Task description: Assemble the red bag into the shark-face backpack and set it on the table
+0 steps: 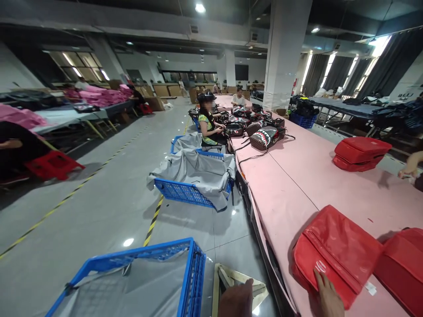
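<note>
Head cam shows the right hand (pixel 327 296) lying flat, fingers loose, on the near corner of a glossy red vinyl bag (pixel 337 255) whose long side runs up-right across the pink table (pixel 291 185), while the left hand (pixel 236 301) hangs lower left, grip unclear, holding nothing.

Blue crates lined with grey cloth (pixel 194 180) stood on the floor beside the pink table (pixel 297 176); a seated person (pixel 208 123) handled patterned backpacks (pixel 264 137)

Large workshop, glossy grey floor (pixel 109 198), white pillar (pixel 284 53), curtained windows (pixel 330 66), ceiling lights (pixel 200 8)
</note>
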Motion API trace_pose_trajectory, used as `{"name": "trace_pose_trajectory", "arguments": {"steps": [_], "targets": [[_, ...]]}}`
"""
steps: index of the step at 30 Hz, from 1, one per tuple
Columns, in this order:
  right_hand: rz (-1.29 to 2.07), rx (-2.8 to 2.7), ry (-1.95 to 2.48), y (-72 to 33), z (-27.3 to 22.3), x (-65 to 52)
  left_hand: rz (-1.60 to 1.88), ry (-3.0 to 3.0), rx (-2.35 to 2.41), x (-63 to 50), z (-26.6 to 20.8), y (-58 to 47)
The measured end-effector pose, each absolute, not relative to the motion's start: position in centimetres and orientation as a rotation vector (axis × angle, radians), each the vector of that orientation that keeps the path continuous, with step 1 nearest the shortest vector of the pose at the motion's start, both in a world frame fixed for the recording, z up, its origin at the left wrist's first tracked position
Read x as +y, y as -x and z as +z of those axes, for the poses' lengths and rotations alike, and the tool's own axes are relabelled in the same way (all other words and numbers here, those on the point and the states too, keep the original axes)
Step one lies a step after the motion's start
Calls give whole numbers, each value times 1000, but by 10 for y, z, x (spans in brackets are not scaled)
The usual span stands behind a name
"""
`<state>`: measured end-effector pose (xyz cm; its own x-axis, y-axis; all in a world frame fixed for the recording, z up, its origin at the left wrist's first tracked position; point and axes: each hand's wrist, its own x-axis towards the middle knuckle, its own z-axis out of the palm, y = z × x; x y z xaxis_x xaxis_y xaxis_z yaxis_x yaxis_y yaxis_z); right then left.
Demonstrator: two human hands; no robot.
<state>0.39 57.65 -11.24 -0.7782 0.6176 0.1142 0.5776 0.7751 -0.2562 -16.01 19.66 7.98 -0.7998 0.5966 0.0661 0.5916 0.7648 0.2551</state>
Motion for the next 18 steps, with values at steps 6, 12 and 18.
{"name": "trace_pose_trajectory", "arguments": {"steps": [6,12,18], "targets": [[329,-3031,926,8,-49,580,412,-926,3072,203,113,151],[157,-3126,836,-25,100,592,949,-1272,3025,253,124,88],[195,-2902,808,-74,237,642,1111,-1478,2859,323,146,10]]}}
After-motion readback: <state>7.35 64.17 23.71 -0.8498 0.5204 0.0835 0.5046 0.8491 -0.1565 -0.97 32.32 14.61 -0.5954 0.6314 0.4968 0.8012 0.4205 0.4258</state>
